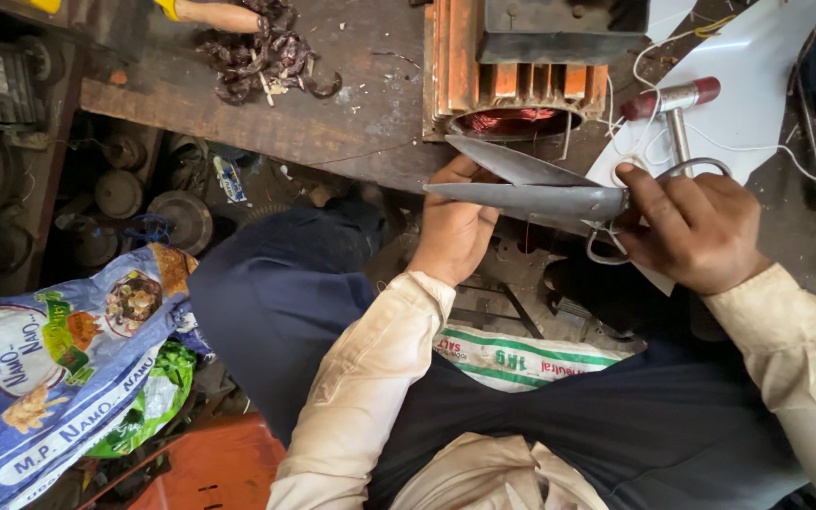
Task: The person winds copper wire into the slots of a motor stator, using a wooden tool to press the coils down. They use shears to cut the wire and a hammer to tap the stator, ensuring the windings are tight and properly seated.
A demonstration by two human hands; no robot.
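1. The wooden workbench fills the top of the view, with an orange electric motor stator at its near edge, copper winding showing in the bore.
2. A white insulation sheet lies to the right of the stator, partly under a red-handled hammer and thin white wires.
3. Large metal shears are held just below the stator, blades parted and pointing left.
4. The right hand is closed through the handle loops; the left hand curls its fingers against the blades near the tips. Whether it pinches a strip there, I cannot tell.
5. A clean cut likely needs the fingers kept off the closing edges and the blades square.
6. Dark scrap windings lie further back; printed sacks crowd the floor at left.
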